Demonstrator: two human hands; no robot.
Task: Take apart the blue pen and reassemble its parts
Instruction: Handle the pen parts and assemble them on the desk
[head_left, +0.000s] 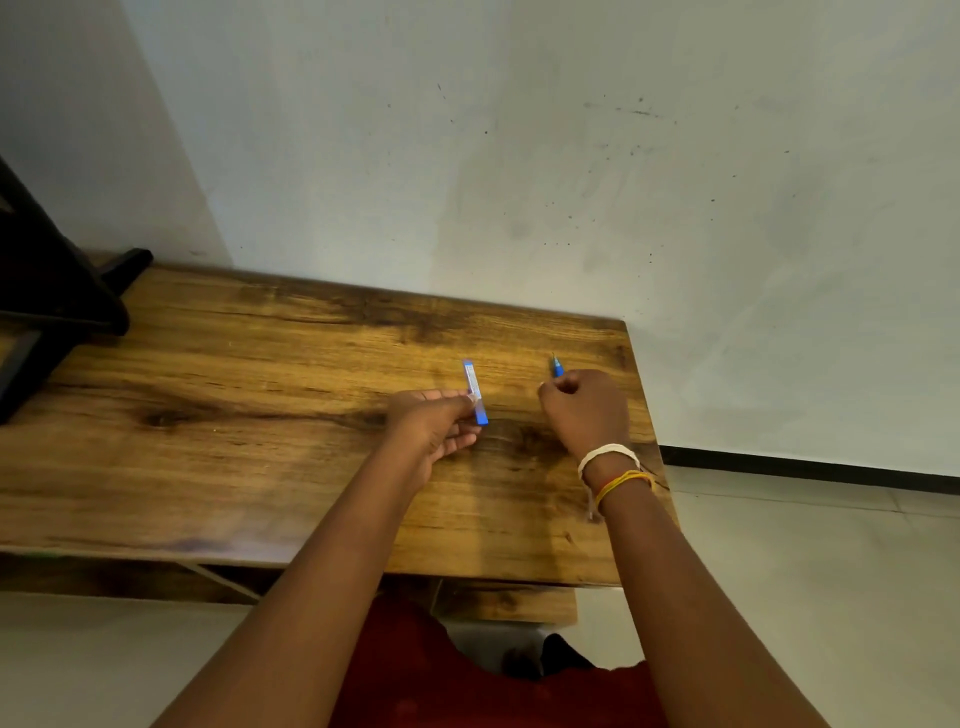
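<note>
The blue pen is in two pieces over the wooden table (260, 415). My left hand (434, 423) pinches the pen barrel (475, 391), a blue and translucent tube held nearly upright between thumb and fingers. My right hand (584, 408) is closed around the pen's tip section (556, 367); only its blue front end and fine point stick out above the fist, and the part inside the hand is hidden. The two hands are a short gap apart, with the pieces not touching.
A black stand or frame (57, 306) occupies the table's far left corner. A marked white wall (519, 156) rises right behind the table. The table's right edge (649, 431) lies just beside my right wrist, with tiled floor (831, 571) beyond.
</note>
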